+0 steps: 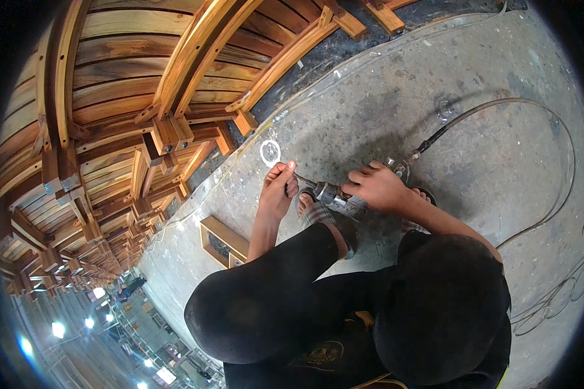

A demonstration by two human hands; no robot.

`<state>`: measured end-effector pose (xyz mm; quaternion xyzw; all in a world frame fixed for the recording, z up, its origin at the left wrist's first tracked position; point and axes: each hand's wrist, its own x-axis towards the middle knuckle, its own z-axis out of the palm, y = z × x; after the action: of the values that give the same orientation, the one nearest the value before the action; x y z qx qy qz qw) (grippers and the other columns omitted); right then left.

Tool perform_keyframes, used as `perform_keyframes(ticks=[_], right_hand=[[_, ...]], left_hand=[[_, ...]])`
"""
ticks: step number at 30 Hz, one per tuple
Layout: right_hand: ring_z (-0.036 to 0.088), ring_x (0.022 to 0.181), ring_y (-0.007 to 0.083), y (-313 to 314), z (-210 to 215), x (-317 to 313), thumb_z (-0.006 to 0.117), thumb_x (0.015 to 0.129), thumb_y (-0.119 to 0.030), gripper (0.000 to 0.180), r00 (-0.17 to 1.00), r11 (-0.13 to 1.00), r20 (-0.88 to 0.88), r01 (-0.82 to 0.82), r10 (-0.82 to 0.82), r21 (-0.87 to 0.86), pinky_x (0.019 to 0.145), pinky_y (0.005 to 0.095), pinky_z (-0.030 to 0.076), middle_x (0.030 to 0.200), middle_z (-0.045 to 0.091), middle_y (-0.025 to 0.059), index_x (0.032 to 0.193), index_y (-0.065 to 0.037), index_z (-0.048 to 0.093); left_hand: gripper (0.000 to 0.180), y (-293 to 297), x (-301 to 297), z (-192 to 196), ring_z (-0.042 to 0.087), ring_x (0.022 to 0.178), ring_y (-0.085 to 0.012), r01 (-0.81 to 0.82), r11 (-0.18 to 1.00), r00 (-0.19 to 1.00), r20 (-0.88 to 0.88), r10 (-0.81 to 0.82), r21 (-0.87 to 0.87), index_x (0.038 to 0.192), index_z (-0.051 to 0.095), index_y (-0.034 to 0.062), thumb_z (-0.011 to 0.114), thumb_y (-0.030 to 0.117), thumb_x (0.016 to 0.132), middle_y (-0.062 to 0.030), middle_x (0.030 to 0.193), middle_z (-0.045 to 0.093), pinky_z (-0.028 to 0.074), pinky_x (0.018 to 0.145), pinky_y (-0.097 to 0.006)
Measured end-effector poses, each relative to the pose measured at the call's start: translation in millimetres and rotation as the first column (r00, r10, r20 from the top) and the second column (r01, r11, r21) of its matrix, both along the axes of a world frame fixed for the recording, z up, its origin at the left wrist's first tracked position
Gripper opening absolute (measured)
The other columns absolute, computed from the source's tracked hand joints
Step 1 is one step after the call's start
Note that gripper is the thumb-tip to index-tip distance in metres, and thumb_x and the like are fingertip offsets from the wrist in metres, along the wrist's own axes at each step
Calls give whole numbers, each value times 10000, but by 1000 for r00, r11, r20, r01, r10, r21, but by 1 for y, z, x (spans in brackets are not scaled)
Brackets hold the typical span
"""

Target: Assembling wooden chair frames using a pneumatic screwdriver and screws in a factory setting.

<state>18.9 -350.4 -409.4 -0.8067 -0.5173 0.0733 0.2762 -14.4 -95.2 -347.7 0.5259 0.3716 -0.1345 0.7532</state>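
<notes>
Grey concrete floor [499, 71] stretches beside slatted wooden furniture [120, 48], and inward from that left edge I watch the right hand [377, 187] clasp the metal tool [348, 205], seemingly to steady it, while the left hand [278, 186] pinches its thin shaft [307, 180].

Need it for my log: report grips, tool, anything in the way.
Left grip at tip of slim shaft, contact unclear. Right grip closed on metal tool. Hose looping across floor, right; nothing blocking seen.
</notes>
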Motion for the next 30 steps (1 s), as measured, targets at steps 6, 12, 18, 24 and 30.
perform_keyframes(ticks=[6, 12, 18, 24, 30], right_hand=[[610, 769, 199, -8, -11, -3, 549, 744, -207, 175, 995, 993, 74, 63, -70, 101, 705, 336, 430, 825, 541, 23, 912, -185, 594], [622, 777, 204, -10, -12, -3, 557, 742, -214, 181, 997, 995, 41, 68, -71, 67, 727, 345, 437, 857, 559, 25, 915, -182, 599], [626, 771, 212, -12, -19, -2, 583, 725, -215, 204, 995, 992, -25, 99, -98, 73, 734, 360, 438, 863, 554, 31, 925, -173, 596], [627, 754, 224, -15, -16, 4, 585, 727, -192, 211, 992, 991, -26, 121, -120, 61, 742, 381, 439, 845, 537, 40, 936, -165, 594], [621, 749, 228, -19, -16, 13, 564, 745, -177, 265, 982, 980, 24, 185, -187, 79, 736, 382, 439, 854, 527, 42, 1006, -173, 606]], left_hand=[[242, -7, 5, -6, 339, 458, -58, 17, 999, 1000, -19, -17, -29, 713, 486, 134, 638, 187, 894, 56, 541, 388, 270, 435, -221], [235, -10, 11, -6, 358, 450, -56, 23, 1000, 998, -57, -24, -18, 721, 491, 131, 644, 189, 890, 52, 540, 397, 273, 421, -213], [243, -14, 21, -11, 355, 449, -54, 25, 999, 996, -81, -27, -23, 715, 485, 131, 641, 187, 893, 52, 539, 388, 268, 417, -211], [250, -21, 28, -15, 320, 430, -52, 32, 999, 992, -121, -36, -34, 715, 480, 126, 647, 190, 889, 58, 528, 357, 241, 409, -214], [257, -20, 49, -17, 299, 428, -35, 160, 982, 981, -124, -147, 102, 717, 486, 115, 659, 210, 882, 69, 532, 358, 215, 403, -209]])
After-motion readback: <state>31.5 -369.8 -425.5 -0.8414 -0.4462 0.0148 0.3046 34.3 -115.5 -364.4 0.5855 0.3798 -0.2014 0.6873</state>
